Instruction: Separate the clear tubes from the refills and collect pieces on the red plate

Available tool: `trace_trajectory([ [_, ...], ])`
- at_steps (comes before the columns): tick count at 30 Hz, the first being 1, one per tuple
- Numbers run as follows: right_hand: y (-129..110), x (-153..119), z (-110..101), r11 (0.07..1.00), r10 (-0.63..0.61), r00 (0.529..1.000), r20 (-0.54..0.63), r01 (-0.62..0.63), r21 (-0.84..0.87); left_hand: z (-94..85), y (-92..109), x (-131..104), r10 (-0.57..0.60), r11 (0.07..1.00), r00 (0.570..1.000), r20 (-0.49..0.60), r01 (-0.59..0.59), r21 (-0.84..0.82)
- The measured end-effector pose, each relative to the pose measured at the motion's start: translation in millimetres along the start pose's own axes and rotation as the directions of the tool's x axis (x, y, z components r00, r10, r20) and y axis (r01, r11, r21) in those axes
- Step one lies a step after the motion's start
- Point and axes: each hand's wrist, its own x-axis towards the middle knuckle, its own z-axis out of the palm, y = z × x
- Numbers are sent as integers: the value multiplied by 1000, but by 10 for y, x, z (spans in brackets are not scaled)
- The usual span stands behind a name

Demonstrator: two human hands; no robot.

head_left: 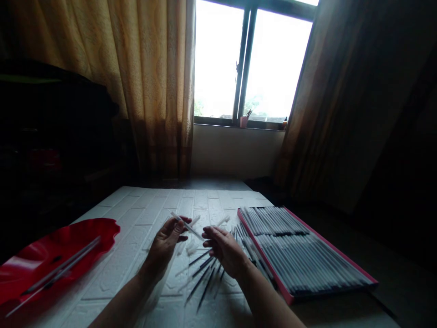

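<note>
Held up over the table is a thin, whitish see-through plastic tube (190, 226), like a pen barrel, tilted down to the right. My left hand (166, 238) pinches it near its upper end between thumb and fingers. At the tube's lower end, the fingers of my right hand (221, 245) are closed around the tip. Under and beside my hands lie several dark thin sticks (204, 287), like pen refills, fanned out on the table. A few clear plastic pieces (191, 248) rest behind them, too blurred to make out fully.
To the right, a pink-edged box (288, 298) holds two rows of slim pen-like tubes (307, 262). A red scalloped tray (68, 237) with a few long thin sticks (64, 266) stands left. The white brick-patterned table (112, 282) reaches toward the window, where a pink cup (243, 121) stands.
</note>
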Motion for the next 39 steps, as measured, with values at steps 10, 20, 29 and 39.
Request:
trace_trajectory([
  [10,15,129,-277,694,-399,917,20,316,-647,-67,1,17,113,985,994,2,-113,127],
  [20,4,176,149,-88,-97,899,427,419,-904,-135,-144,90,75,968,995,60,-87,236],
  [29,96,257,67,59,-189,921,342,358,-932,-122,-201,63,89,930,982,165,-142,338],
  [39,-118,215,-177,985,-144,979,-147,127,-119,-68,-237,-39,40,901,968,247,-142,411],
])
